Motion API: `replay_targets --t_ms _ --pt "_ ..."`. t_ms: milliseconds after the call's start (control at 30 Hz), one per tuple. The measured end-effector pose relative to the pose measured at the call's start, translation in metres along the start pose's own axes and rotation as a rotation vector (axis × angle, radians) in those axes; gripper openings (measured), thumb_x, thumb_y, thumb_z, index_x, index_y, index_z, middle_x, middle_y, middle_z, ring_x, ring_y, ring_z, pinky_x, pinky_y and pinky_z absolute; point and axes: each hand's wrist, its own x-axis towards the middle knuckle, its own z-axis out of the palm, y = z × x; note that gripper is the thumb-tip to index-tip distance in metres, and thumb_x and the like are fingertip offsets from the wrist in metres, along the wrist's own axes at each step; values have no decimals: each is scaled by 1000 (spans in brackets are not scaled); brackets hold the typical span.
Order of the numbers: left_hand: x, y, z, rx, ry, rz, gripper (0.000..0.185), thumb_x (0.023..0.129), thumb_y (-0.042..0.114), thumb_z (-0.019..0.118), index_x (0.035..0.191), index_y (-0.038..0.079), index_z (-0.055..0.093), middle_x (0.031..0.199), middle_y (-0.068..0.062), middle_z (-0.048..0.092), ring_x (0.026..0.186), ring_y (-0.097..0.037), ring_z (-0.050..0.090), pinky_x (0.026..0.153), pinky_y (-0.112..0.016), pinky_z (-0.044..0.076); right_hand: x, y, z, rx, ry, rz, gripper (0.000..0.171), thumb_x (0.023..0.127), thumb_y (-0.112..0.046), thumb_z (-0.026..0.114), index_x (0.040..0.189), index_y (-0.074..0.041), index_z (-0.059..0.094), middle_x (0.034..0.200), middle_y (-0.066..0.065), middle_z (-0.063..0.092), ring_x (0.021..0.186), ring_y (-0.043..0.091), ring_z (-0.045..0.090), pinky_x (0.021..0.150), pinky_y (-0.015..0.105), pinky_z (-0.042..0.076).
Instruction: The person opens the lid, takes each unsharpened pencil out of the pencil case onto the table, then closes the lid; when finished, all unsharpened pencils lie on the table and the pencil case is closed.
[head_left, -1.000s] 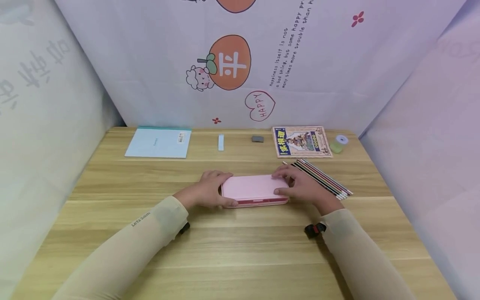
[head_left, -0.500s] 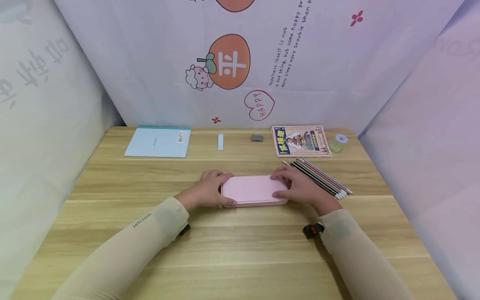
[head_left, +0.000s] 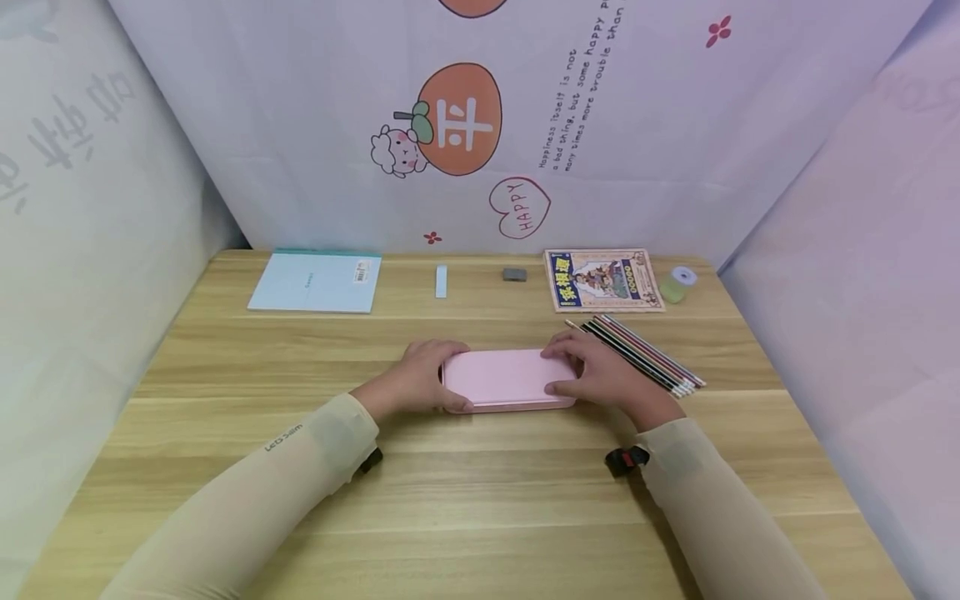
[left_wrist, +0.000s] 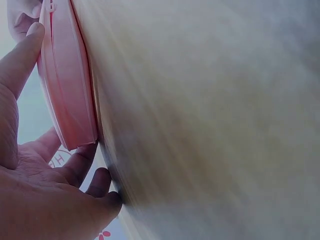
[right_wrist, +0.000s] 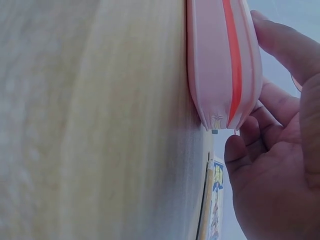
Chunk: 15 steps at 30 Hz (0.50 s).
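Observation:
A pink pencil case [head_left: 504, 377] lies flat on the wooden table, its lid down. My left hand [head_left: 418, 377] grips its left end, thumb along the front edge and fingers at the back. In the left wrist view, the left thumb [left_wrist: 24, 59] touches the case [left_wrist: 70, 85] near the lid edge. At the other end, my right hand [head_left: 600, 375] holds the lid, thumb on top near the front and fingers towards the back. A bright red strip [right_wrist: 234, 65] shows between lid and base in the right wrist view. The case's contents are hidden.
Several pencils [head_left: 645, 357] lie beside the right hand. Along the back stand or lie a light blue notebook [head_left: 315, 283], a pale blue strip [head_left: 441, 282], a grey eraser [head_left: 514, 274], an illustrated booklet [head_left: 603, 281] and a green-and-white roll-shaped item [head_left: 678, 285]. Printed cloth walls enclose the table.
The case's lid has come down at the front; the dark red gap and small clasp seen there earlier no longer show. Both hands keep nearly the same places.

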Motion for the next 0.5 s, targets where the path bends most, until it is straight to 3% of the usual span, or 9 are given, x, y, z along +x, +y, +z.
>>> replay_targets --t_ms 267,500 --pt "1 1 0 -19 1 0 95 71 45 96 150 18 51 153 -5 50 142 -30 33 116 -49 32 -1 -1 -1 -36 -25 -17 53 82 -38 89 128 -18 70 139 3 55 121 22 48 104 46 44" --pt "1 5 -1 -17 -14 -17 93 72 43 95 150 17 51 152 -5 50 141 -30 34 114 -48 34 -2 0 0 -30 -26 -6 53 83 -39 89 128 -19 70 139 3 55 125 23 47 107 49 43"
